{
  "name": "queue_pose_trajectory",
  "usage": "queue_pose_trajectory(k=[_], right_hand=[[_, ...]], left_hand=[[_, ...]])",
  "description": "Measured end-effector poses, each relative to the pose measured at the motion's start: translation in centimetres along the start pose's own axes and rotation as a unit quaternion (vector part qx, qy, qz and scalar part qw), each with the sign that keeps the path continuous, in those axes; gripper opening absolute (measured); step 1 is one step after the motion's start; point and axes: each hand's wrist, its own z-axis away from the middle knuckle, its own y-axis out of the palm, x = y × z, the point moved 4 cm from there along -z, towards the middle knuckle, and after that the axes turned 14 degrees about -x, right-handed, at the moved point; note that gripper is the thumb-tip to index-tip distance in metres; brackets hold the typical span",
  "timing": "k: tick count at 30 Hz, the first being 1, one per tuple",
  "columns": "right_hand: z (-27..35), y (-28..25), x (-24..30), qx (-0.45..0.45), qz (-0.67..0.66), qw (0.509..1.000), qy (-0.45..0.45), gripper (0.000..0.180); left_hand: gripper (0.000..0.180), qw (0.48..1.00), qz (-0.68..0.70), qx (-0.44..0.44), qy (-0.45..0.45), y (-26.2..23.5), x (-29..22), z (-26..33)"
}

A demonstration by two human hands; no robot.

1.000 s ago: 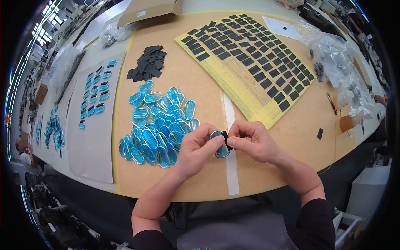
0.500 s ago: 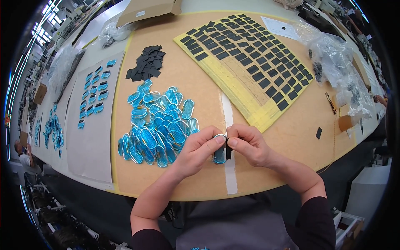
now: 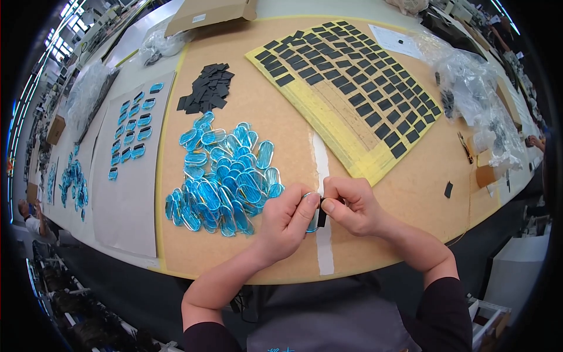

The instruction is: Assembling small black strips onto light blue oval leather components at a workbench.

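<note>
Close to the front edge of the table, my left hand (image 3: 286, 222) pinches a blue oval piece with a pale rim (image 3: 312, 226), mostly hidden by the fingers. Thumb and fingers of my right hand (image 3: 355, 208) are closed on a black strip (image 3: 322, 219) that lies along the right edge of that piece. Both hands nearly touch. Just left of them spreads a heap of similar blue oval pieces (image 3: 226, 185). A yellow-edged board (image 3: 343, 155) beyond my right hand carries rows of black rectangles.
Loose black rectangles (image 3: 205, 88) lie behind the blue heap. On the left, a grey sheet (image 3: 126, 214) bears blue pieces with black strips. Clear plastic bags (image 3: 469, 82) and a tape roll (image 3: 487, 175) sit at right. An open cardboard box (image 3: 211, 13) stands at the back.
My left hand has turned slightly and its thumb now covers more of the blue piece. The right fingers have curled a little further at the black strip.
</note>
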Motion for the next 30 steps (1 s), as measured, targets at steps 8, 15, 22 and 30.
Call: queue_pose_trajectory(k=[8,15,22,30], right_hand=[[0.0,0.2,-0.9,0.059,-0.017,0.995,0.080,0.024],[0.8,1.4,0.4,0.040,-0.237,0.957,0.164,0.024],[2.4,1.7,0.1,0.008,-0.246,0.949,0.199,0.026],[2.0,1.3,0.4,0.050,-0.191,0.971,0.138,0.027]], left_hand=[[0.020,0.998,0.042,0.005,-0.056,-0.3,-0.1,-0.8],[0.023,0.948,0.250,0.045,-0.190,0.3,0.5,-0.4],[0.022,0.918,0.324,0.055,-0.221,0.9,0.2,0.6],[0.022,0.982,0.161,0.036,-0.094,-0.1,-0.9,0.4]])
